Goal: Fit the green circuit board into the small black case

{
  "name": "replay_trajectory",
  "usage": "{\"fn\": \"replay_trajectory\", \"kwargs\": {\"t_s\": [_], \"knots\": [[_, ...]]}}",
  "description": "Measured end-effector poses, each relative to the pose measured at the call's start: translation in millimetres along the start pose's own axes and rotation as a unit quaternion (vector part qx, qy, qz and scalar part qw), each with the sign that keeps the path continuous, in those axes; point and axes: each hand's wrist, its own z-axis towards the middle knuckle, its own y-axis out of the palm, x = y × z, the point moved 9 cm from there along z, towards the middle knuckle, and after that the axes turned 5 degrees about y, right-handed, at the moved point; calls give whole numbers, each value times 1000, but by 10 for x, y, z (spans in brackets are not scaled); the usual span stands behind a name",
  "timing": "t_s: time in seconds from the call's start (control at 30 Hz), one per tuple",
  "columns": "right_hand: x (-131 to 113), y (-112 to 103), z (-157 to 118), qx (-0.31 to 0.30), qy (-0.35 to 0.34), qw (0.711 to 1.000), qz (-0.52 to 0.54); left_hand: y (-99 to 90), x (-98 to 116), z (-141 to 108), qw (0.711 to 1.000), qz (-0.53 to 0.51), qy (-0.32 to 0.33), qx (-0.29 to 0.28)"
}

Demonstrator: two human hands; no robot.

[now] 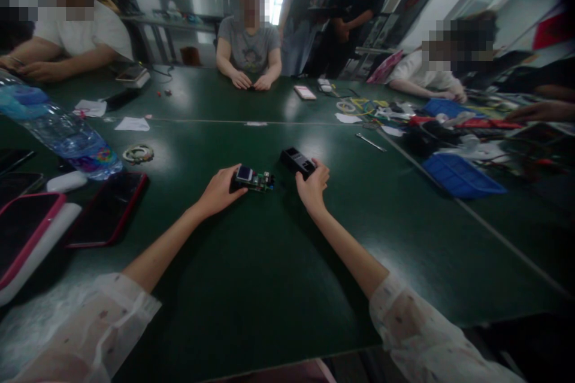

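My left hand point(221, 191) is closed round the left end of a small circuit board point(260, 181) with a little screen, whose components stick out to the right. To the right of it, my right hand point(314, 187) grips a black rectangular case point(297, 161) by its near right end, thumb on one side and fingers on the other. The case is tilted, its far end pointing up and left. A narrow gap of green table point(251, 263) separates the board from the case; they do not touch.
At the left are a water bottle point(72, 131), a red-edged phone point(110, 209) and a coiled cable point(138, 154). To the right lie a wrench point(371, 142), a blue tray point(462, 176) and tangled wires. Several people are around the table's far side.
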Motion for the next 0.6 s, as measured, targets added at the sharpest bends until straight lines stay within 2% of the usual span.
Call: {"fn": "replay_trajectory", "kwargs": {"t_s": [0.3,0.6], "knots": [[-58,-11,-20,-10,19,999,-37,7,-8,14,1000,6,10,3],[-72,2,-3,-20,-4,1000,-15,2,0,1,1000,0,3,4]]}}
